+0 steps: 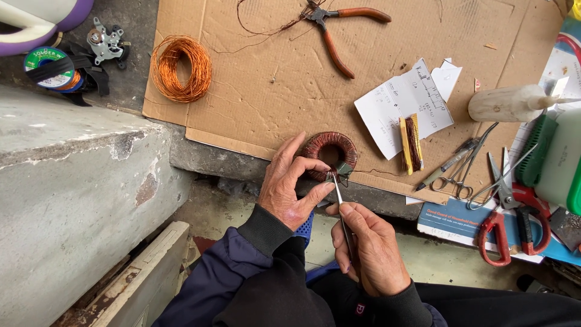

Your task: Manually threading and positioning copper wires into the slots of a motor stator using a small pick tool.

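At frame centre, the left hand (284, 188) pinches a wound copper ring coil (330, 154). The right hand (372, 248) grips a thin metal tool (340, 209). A slip might scratch the winding's insulation.

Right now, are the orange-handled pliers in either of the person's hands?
No, the pliers lie untouched on the cardboard, while the hands hold a ring coil and a thin tool.

Left hand (284, 188) grips a copper-wound ring coil (330, 154) — right hand (372, 248) (fingers closed) holds a thin metal tool (338, 192) against it.
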